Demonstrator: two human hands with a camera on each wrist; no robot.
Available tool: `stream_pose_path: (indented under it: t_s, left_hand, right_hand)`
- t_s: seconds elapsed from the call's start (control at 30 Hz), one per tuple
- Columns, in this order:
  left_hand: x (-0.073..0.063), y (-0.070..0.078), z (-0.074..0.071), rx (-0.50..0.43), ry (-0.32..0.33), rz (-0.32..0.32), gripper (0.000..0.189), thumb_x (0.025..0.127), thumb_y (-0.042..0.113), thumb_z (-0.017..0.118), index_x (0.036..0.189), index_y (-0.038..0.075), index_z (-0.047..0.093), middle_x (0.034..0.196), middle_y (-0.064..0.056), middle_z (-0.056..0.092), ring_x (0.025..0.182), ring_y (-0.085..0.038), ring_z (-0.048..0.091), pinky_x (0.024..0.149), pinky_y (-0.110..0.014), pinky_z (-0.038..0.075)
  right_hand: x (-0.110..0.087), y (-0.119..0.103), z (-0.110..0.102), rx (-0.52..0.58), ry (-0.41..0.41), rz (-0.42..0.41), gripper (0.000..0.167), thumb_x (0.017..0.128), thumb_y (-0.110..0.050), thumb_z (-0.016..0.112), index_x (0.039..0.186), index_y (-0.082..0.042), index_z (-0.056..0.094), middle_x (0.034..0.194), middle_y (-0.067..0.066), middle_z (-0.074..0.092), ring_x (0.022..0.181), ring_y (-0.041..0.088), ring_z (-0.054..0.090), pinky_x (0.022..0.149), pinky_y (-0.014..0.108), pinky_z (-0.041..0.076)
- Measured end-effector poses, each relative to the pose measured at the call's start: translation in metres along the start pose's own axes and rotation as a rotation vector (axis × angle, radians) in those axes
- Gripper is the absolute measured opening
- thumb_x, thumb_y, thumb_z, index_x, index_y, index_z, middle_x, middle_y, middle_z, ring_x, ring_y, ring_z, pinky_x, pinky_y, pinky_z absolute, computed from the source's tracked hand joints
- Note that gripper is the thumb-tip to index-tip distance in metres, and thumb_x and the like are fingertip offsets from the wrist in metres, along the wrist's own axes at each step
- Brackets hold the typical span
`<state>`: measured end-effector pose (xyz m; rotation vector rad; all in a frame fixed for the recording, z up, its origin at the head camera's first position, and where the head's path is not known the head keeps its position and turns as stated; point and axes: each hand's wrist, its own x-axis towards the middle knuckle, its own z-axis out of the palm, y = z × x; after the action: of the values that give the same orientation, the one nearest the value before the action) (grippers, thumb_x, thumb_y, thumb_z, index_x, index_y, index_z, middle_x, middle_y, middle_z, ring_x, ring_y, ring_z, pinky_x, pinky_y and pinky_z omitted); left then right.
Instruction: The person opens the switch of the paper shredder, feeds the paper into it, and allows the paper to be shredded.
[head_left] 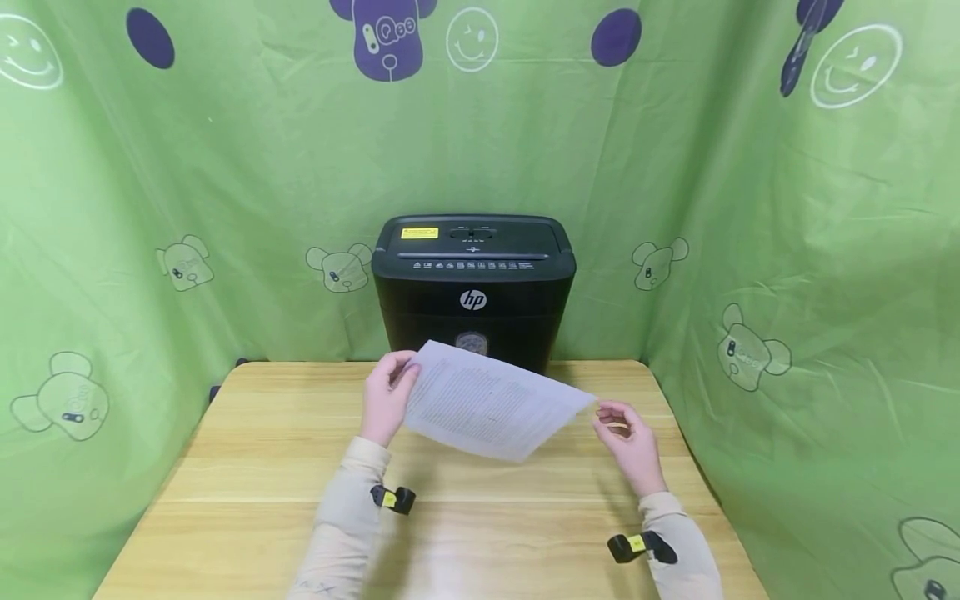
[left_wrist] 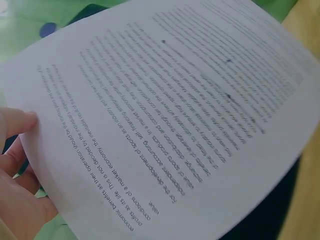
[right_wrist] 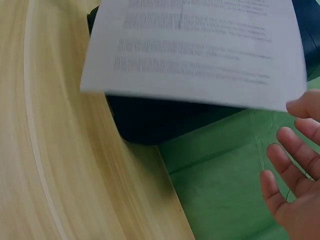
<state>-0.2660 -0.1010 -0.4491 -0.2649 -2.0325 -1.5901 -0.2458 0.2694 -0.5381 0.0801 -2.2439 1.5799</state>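
A printed sheet of paper point(head_left: 491, 404) is held tilted above the table, in front of the black shredder point(head_left: 474, 292). My left hand point(head_left: 388, 396) pinches its left edge; in the left wrist view the thumb point(left_wrist: 22, 121) lies on the printed face and rows of text show. At the sheet's right corner is my right hand point(head_left: 628, 442), pinching the tip between thumb and forefinger. From the right wrist view, the thumb point(right_wrist: 302, 106) is at the corner while the other fingers point(right_wrist: 290, 160) spread below, off the paper.
The shredder stands at the back of the wooden table point(head_left: 285, 467), with a feed slot on its top and a yellow label point(head_left: 420, 233). A green printed curtain point(head_left: 262, 167) encloses the table at the back and both sides. Each sleeve carries a strapped black wrist camera point(head_left: 405, 500).
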Motion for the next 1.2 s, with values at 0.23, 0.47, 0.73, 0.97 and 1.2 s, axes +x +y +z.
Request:
stream_pose_path:
  t_s: [0.23, 0.47, 0.73, 0.97, 1.2]
  left_hand:
    - [0.014, 0.019, -0.024, 0.214, 0.013, 0.258, 0.011, 0.090, 0.003, 0.066, 0.099, 0.005, 0.071, 0.097, -0.011, 0.071, 0.094, -0.024, 0.067, 0.088, -0.031, 0.054]
    - [0.026, 0.040, -0.034, 0.320, -0.102, 0.396, 0.014, 0.091, 0.002, 0.065, 0.103, 0.007, 0.070, 0.098, -0.009, 0.070, 0.094, -0.023, 0.066, 0.087, -0.037, 0.055]
    - [0.035, 0.060, -0.029, 0.422, -0.256, 0.444, 0.015, 0.092, 0.003, 0.063, 0.103, 0.010, 0.071, 0.098, -0.006, 0.069, 0.094, -0.021, 0.064, 0.087, -0.035, 0.055]
    - [0.036, 0.072, -0.015, 0.463, -0.353, 0.498, 0.013, 0.092, 0.005, 0.064, 0.101, 0.010, 0.072, 0.095, -0.005, 0.069, 0.093, -0.021, 0.064, 0.087, -0.034, 0.054]
    - [0.035, 0.076, -0.001, 0.485, -0.415, 0.523, 0.014, 0.092, 0.007, 0.065, 0.104, 0.011, 0.072, 0.097, -0.003, 0.070, 0.094, -0.019, 0.064, 0.086, -0.032, 0.055]
  right_hand:
    - [0.001, -0.008, 0.001, -0.114, -0.019, -0.071, 0.045, 0.087, -0.012, 0.073, 0.128, -0.001, 0.056, 0.120, 0.019, 0.062, 0.104, -0.004, 0.052, 0.087, 0.017, 0.049]
    - [0.006, -0.026, 0.015, -0.166, -0.023, -0.219, 0.048, 0.083, -0.010, 0.077, 0.126, -0.001, 0.058, 0.124, 0.018, 0.062, 0.112, 0.019, 0.055, 0.092, 0.008, 0.044]
    - [0.013, -0.047, 0.038, -0.166, -0.097, -0.265, 0.056, 0.083, -0.012, 0.077, 0.135, -0.007, 0.055, 0.135, 0.014, 0.057, 0.119, 0.029, 0.054, 0.100, 0.032, 0.047]
    - [0.023, -0.063, 0.064, -0.149, -0.155, -0.340, 0.060, 0.082, -0.016, 0.078, 0.137, -0.010, 0.054, 0.138, 0.010, 0.058, 0.126, 0.028, 0.054, 0.106, 0.035, 0.045]
    - [0.022, -0.070, 0.087, -0.083, -0.190, -0.391, 0.048, 0.082, -0.009, 0.078, 0.126, -0.006, 0.062, 0.126, 0.011, 0.066, 0.111, 0.024, 0.064, 0.097, 0.038, 0.052]
